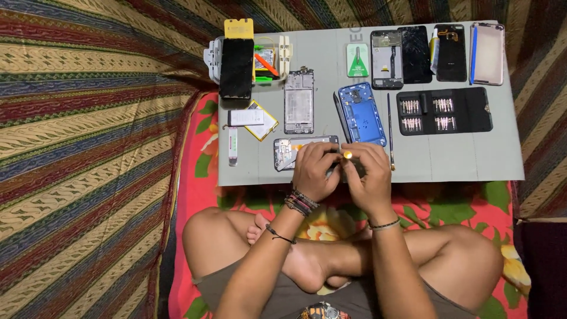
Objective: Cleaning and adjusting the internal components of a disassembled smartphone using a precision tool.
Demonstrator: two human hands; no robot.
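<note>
Grey work board [449, 165] across the sitter's crossed legs, serving as tabletop. Left hand [313, 171] steadies a phone frame [286, 152] lying flat near the board's front edge; right hand [369, 177], grip pinched on a yellow-tipped tool [347, 155], likely a small screwdriver. Also: one blue back shell [361, 113], one open bit case [444, 110], one bare frame [299, 101], four phone panels [437, 53] along the far edge.

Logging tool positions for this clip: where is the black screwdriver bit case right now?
In the head view, the black bit case lies open on the grey mat's right half, just right of the blue phone shell and below the row of phone backs.
</note>
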